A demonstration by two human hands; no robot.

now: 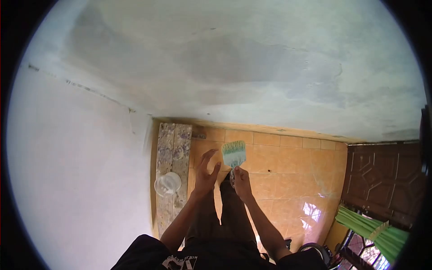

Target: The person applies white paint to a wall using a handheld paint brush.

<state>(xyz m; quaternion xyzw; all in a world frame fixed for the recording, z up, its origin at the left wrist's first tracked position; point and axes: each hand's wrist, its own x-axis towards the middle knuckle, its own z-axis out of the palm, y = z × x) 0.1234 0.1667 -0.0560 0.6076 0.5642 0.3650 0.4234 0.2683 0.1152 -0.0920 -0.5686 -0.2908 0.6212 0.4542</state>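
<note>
In the head view, the right hand [242, 182] grasped the handle of a wide paintbrush [234, 155]. The thumb lay along the near end of the brush head, and the remaining fingers were curled around the handle. The right forearm [263, 220] extended forward and inward from the lower right, with the elbow bent near the dark sleeve [303, 262]. The brush stood in front of the right hand, with its bristles directed away from the body toward the base of the facing wall [270, 54]. The bristle tips were yellowish; the lower part of the brush head carried a pale coating.

The left hand [205, 177] was released and held nothing. Its fingers were spread and slightly curved toward the brush, and the thumb was set apart from them on the side nearest the brush head. A gap separated this hand from the brush. The left forearm [182, 218] ran forward and inward from the lower left.

Both hands were positioned above the person's legs [234, 211] and the orange tiled floor [292, 168]. To the left of the left hand, a stained wooden bench [174, 146] supported a translucent plastic container [167, 184]. The bench stood alongside the white side wall [85, 157]. The facing wall showed grey patches. A dark panelled door [382, 180] and a green curtain [364, 225] occupied the right side.
</note>
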